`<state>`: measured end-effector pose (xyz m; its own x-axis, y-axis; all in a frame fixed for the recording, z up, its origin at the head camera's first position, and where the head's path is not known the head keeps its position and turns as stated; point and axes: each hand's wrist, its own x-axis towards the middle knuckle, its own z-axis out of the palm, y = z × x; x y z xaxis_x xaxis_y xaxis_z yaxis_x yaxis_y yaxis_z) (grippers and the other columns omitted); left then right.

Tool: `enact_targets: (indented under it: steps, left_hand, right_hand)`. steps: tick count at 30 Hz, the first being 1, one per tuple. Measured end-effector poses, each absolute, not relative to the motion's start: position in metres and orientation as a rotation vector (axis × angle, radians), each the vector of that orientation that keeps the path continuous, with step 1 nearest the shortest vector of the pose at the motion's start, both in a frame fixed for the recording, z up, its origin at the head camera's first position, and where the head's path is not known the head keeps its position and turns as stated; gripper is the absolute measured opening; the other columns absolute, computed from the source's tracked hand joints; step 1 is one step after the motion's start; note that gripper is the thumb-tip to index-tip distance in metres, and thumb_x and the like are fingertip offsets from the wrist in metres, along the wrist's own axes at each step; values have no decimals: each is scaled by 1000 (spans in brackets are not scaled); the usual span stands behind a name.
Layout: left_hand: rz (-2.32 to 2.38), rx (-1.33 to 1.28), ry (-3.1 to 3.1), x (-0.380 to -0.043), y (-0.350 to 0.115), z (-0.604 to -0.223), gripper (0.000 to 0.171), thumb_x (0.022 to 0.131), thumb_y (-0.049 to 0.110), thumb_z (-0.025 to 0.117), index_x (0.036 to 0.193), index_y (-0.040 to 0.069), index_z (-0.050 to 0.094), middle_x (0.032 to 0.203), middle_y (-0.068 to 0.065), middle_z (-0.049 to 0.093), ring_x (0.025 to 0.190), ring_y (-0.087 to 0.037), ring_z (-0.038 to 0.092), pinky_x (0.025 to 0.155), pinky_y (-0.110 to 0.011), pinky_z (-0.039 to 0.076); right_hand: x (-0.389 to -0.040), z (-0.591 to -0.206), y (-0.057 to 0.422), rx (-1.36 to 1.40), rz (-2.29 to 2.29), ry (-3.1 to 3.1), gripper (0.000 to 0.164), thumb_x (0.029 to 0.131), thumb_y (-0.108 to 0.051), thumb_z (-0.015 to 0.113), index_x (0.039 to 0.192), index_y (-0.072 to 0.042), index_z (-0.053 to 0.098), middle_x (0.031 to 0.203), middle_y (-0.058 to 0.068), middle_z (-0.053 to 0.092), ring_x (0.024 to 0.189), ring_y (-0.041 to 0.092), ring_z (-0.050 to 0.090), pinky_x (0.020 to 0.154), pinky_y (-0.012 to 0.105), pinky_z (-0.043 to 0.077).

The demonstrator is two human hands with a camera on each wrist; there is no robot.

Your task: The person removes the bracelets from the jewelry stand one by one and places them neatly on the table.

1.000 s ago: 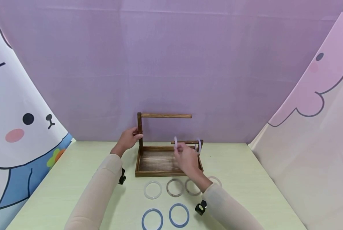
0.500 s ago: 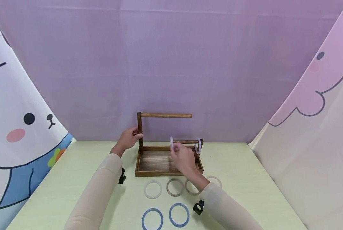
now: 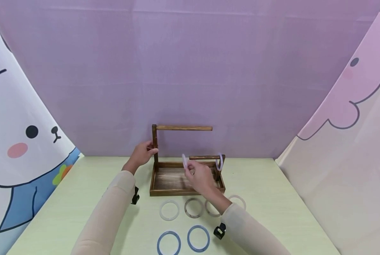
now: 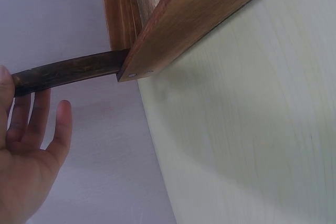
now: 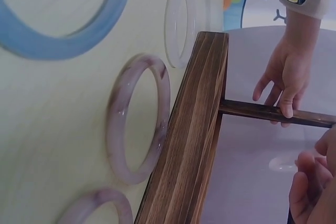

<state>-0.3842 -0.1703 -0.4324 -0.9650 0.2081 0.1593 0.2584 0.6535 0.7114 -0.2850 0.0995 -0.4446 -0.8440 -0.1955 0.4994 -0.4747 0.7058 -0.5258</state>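
In the head view my left hand (image 3: 141,154) holds the tall left post (image 3: 155,136) of a dark wooden bangle stand, thumb in front; the left wrist view also has fingers at this post (image 4: 73,70). My right hand (image 3: 203,177) pinches a pale lavender bangle (image 3: 185,161), seen nearly edge-on and slightly tilted. That bangle is just left of the free end of the stand's lower bar (image 3: 204,157). Another lavender bangle (image 3: 221,163) hangs round this bar by the short right post. In the right wrist view, fingers (image 5: 302,187) of my right hand show at the edge.
Between the posts lies the stand's shallow tray (image 3: 177,193); the upper bar (image 3: 185,128) bears no bangle. In front lie a clear white bangle (image 3: 160,211), a mottled bangle (image 3: 185,208), two more partly behind my right arm, and two blue bangles (image 3: 158,244). A purple cloth (image 3: 190,71) hangs behind.
My right hand has drawn the lavender bangle leftward along the lower bar and off its free end, tilting it slightly. The left hand has stayed on the post.
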Motion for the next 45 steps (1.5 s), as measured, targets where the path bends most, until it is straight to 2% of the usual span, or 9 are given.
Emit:
enact_targets:
  steps: [3,7,11,16,22,30,41,45]
  left_hand:
    - [-1214,-399,-2796,-384,-170,-432,27,106,22,57,124,2,61,123,-20,67,121,-40,62,98,-54,52]
    - [-1206,-403,-2794,-384,-171,-433,28,106,24,57,124,2,61,123,-21,67,121,-40,62,98,-54,53]
    - [-1210,-400,-2795,-384,-171,-433,29,106,24,57,125,2,61,124,-21,67,121,-40,62,98,-54,52]
    - [-1220,-394,-2800,-385,-170,-433,30,106,23,57,127,2,60,125,-21,66,122,-40,61,99,-55,52]
    - [-1220,-389,-2808,-385,-170,-433,33,106,24,57,130,2,60,127,-21,66,123,-40,61,99,-54,52]
    - [-1234,-380,-2808,-385,-171,-434,30,106,24,57,127,3,61,125,-20,66,122,-39,61,99,-55,52]
    - [-1226,-382,-2802,-385,-171,-434,31,106,24,57,127,3,61,125,-20,66,121,-39,61,99,-54,52]
    - [-1221,-386,-2800,-385,-171,-434,30,106,24,57,127,3,61,125,-20,66,122,-39,61,99,-55,52]
  right_hand:
    - [-284,-445,100,559,924,-2482,12,94,-14,69,103,-11,75,90,2,78,46,-2,44,37,14,30]
    - [-281,-445,103,607,917,-2485,11,94,-15,69,104,-12,74,91,2,79,55,1,59,38,13,36]
    - [-277,-445,106,661,912,-2506,10,94,-16,70,103,-14,73,92,0,78,64,4,66,43,12,41]
    - [-273,-446,111,744,903,-2499,9,92,-12,73,101,-12,74,88,0,77,61,3,62,44,12,42]
    - [-267,-446,117,827,833,-2513,11,92,-13,73,102,-12,75,85,-2,76,63,2,61,53,12,46]
    - [-263,-449,128,940,854,-2521,16,91,-13,73,106,-10,76,83,-3,74,57,-7,48,44,12,38]
    - [-256,-454,142,1025,828,-2567,9,92,-17,75,100,-12,75,81,-5,71,64,-5,54,53,12,46]
    - [-252,-454,147,1035,822,-2620,10,92,-19,75,101,-14,76,81,-7,71,63,-7,51,52,11,44]
